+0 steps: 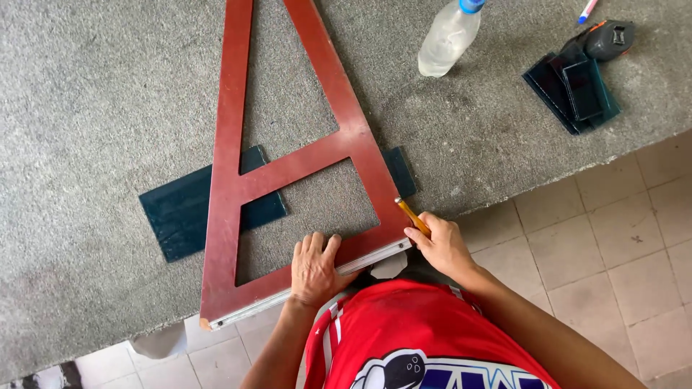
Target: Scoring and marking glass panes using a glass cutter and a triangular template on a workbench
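A grey carpet-covered worktable (94,86) fills most of the view, its edge running above a tiled floor (613,245). On it lies one large red-brown wooden A-shaped square (227,166), its base rail flush along the table edge, seemingly so that its legs run true across the sheet under it. Beneath the frame lies one dark tinted glass sheet (176,209), flat on the carpet, showing on either side of the frame's legs. The left hand (315,266) lies flat with spread fingers, pressing the base rail down, apparently to keep the square from slipping. The right hand (441,245) is closed around one yellow-handled tool (411,214), likely a glass cutter, its tip set against the outer edge of the right leg. Farther off, well apart from the hands, are a small stack of dark glass offcuts (573,90), one clear plastic bottle (448,37) with a blue cap, one tape measure (609,37) and one pen (587,11).
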